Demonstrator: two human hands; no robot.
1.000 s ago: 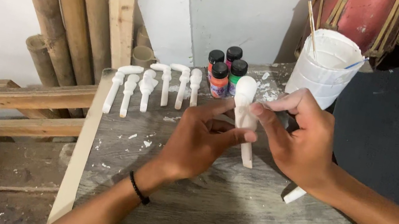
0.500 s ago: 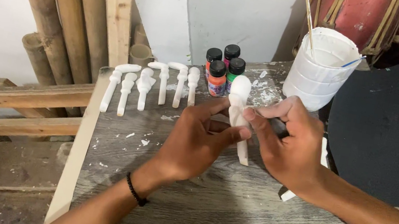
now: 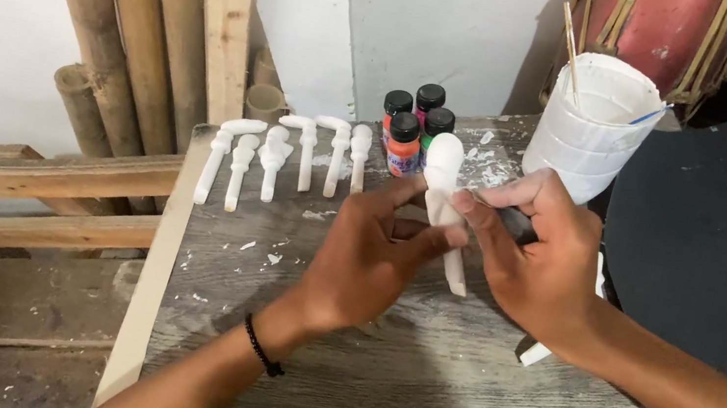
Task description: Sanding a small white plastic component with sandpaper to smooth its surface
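Above the middle of the paint-flecked wooden worktable, both hands are holding one white-primed carved wooden peg, rounded head up and tilted slightly. The left hand is pinching the peg's shaft from the left, thumb and forefinger pressed against it. The right hand is closing on the same shaft from the right, fingertips touching just below the head; a dark handle with a white end is showing under this hand, and whether it is gripped in the palm cannot be told.

Change noted: against the frames of a second ago, the peg is sitting a little lower and closer to the left thumb, and the two hands are drawing tighter together around it. The grip itself is remaining the same in kind. Judgement: the piece is being turned or examined in hand, not set down.

Surroundings: a row of six similar white pegs is lying near the table's far left edge, well apart from the hands. A cluster of black-capped paint bottles is standing just behind the held peg. A white plastic cup with a thin stick in it is standing to the right. Bamboo poles are leaning against the wall.
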